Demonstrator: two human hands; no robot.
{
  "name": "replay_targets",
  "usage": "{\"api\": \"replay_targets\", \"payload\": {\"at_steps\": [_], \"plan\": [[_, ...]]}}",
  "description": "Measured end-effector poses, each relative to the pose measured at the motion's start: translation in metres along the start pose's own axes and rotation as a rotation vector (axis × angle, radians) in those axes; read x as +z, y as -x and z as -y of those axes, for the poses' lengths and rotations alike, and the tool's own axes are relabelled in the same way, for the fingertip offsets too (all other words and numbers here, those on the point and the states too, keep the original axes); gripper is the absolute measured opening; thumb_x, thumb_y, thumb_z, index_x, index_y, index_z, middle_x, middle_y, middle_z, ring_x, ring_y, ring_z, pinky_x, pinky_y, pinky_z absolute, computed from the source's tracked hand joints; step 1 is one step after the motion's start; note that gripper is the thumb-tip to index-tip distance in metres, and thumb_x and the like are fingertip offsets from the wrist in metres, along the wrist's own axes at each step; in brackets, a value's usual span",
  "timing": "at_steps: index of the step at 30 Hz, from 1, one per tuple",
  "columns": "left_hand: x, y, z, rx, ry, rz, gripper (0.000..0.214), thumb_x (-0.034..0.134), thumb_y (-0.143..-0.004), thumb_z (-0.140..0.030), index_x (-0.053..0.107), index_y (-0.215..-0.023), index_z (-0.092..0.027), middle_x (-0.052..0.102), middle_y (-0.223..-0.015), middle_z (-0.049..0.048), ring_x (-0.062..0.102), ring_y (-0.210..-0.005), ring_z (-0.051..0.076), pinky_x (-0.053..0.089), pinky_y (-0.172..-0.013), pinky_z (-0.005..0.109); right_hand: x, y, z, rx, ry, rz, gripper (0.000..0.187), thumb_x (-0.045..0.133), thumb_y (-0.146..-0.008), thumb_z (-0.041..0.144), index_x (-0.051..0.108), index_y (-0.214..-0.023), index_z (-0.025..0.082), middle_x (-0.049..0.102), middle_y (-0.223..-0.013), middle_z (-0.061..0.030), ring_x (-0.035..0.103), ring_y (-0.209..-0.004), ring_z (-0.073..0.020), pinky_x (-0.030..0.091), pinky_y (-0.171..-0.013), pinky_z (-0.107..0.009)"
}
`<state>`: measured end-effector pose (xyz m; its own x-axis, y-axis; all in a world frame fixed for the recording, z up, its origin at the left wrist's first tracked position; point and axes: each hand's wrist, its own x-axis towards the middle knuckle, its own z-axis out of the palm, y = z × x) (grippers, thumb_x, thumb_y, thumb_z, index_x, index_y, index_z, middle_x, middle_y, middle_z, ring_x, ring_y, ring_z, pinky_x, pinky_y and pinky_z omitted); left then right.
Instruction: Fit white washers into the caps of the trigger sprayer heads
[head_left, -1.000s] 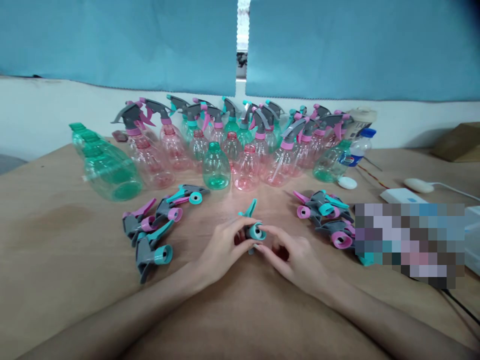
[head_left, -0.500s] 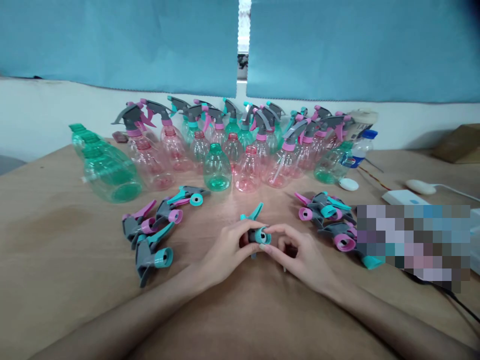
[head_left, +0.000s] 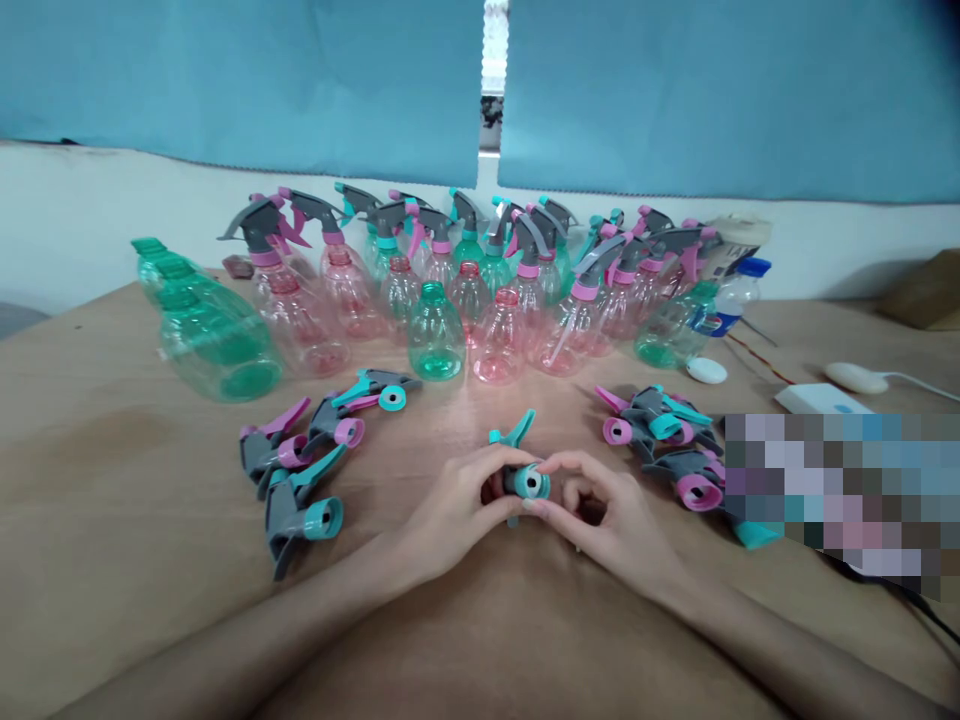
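Observation:
A grey trigger spray head with a turquoise collar and trigger is held between my two hands, its collar opening turned toward me and to the right. My left hand is closed around its grey body. My right hand pinches the turquoise collar with thumb and forefinger, the other fingers curled. Beyond the hands stand a green open bottle and a pink open bottle. Loose pink and turquoise spray heads lie to the left and more spray heads lie to the right.
Several bottles with spray heads fitted, such as a pink one, stand in rows behind. Green bottles stand at the left. On the right are a Pepsi bottle, a white round object, a mouse and a cardboard box.
The spray head has turned slightly, so its collar opening faces me more. Both hands keep their grip on it. The whole view has shifted a little.

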<state>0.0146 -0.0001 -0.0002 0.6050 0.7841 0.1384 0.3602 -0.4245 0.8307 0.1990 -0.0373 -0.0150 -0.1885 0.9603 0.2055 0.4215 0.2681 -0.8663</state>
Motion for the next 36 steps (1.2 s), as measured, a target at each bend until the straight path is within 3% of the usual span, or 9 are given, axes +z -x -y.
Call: {"api": "replay_targets", "payload": {"at_steps": [8,16,23,36], "plan": [[-0.0001,-0.0004,-0.0011,0.0,-0.005,0.01,0.02,0.059,-0.084,-0.013,0.059,-0.103,-0.02,0.06,-0.088,-0.0002,0.052,-0.072,0.013,0.04,-0.064,0.023,0.0001,0.0018,0.0008,-0.043,0.049,0.067,0.022,0.057,-0.085,0.03,0.051,-0.104,0.02,0.038,-0.048,0.0117,0.04,-0.04,-0.008,0.031,-0.043,-0.02],[0.0021,0.0006,0.0001,0.043,-0.068,0.016,0.016,0.059,-0.085,-0.018,0.059,-0.101,-0.019,0.062,-0.089,0.0014,0.052,-0.069,0.013,0.041,-0.064,0.024,0.0006,0.0011,-0.0001,-0.071,0.055,0.114,0.02,0.056,-0.086,0.034,0.042,-0.095,0.022,0.04,-0.048,0.0119,0.039,-0.041,-0.0085,0.029,-0.043,-0.02],[0.0042,0.0004,0.0039,0.074,-0.088,0.013,0.016,0.06,-0.085,-0.02,0.059,-0.101,-0.019,0.061,-0.09,0.0017,0.051,-0.069,0.013,0.041,-0.065,0.026,-0.0017,0.0003,-0.0013,-0.102,0.09,0.124,0.019,0.056,-0.086,0.034,0.043,-0.092,0.022,0.038,-0.05,0.0115,0.036,-0.042,-0.0081,0.028,-0.043,-0.02],[0.0041,0.0008,0.0033,0.078,-0.08,-0.007,0.019,0.059,-0.085,-0.015,0.057,-0.103,-0.019,0.059,-0.087,0.0006,0.05,-0.071,0.013,0.04,-0.065,0.024,-0.0008,0.0009,-0.0001,-0.09,0.08,0.156,0.018,0.056,-0.087,0.032,0.045,-0.097,0.021,0.048,-0.051,0.0103,0.044,-0.043,-0.0081,0.032,-0.046,-0.019]]}}
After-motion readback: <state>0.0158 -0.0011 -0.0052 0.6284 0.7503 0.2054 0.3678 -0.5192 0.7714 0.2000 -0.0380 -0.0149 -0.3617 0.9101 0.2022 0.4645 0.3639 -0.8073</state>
